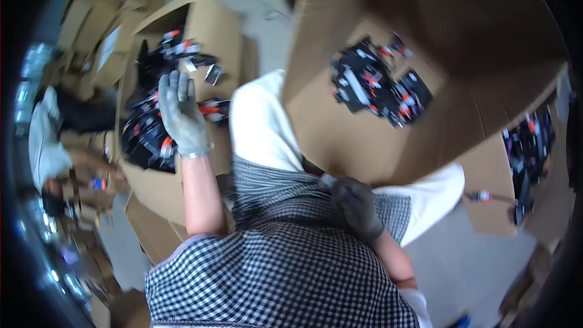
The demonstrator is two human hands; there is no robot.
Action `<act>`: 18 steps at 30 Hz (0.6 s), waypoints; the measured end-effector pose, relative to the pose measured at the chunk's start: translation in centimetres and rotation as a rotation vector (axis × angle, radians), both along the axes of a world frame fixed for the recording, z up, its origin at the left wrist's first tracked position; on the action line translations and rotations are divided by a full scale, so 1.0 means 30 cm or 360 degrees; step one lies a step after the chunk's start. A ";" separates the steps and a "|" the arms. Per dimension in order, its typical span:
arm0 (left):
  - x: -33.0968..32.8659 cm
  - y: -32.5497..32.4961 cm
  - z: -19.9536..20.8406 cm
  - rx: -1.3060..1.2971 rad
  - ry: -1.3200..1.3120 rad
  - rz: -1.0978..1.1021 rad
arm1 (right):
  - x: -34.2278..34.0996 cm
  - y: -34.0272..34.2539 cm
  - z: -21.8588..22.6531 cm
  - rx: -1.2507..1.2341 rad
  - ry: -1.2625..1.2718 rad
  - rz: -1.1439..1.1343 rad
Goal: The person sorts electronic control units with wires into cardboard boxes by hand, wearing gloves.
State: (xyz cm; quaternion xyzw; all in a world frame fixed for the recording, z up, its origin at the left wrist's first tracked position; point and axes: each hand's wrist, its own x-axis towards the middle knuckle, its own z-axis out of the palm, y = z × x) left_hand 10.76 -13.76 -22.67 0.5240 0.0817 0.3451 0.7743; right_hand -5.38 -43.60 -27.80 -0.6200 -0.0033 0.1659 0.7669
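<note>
My left hand [177,114], in a pale grey work glove, is held over the cardboard box [212,33] at left with its fingers stretched out and nothing in it. Beneath and around it lies a heap of small black pieces [146,136] with red, orange and white parts; blur hides their kind. My right hand [357,206], in a darker glove, is closed in front of my lap, near the large box's lower edge. A small pale grey end shows by its fingertips, too blurred to name.
The large cardboard box [364,152] ahead holds a cluster of similar black pieces [370,82]. At right, another carton [489,182] contains more of them. Folded cardboard [91,15] is piled at far left, where another person [51,146] is bent over. My knees flank the large box.
</note>
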 end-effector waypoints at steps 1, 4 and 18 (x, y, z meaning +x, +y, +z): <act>-0.027 -0.067 -0.043 0.0169 0.0039 -0.0398 | 0.022 0.006 0.038 -0.0105 -0.0043 0.0054; -0.054 -0.347 -0.111 0.0879 0.0598 -0.1280 | 0.085 -0.030 0.051 -0.0376 -0.0290 0.0112; 0.033 -0.925 -1.023 0.2291 0.0837 -0.1761 | 0.195 -0.234 -0.038 -0.0719 -0.0411 0.0225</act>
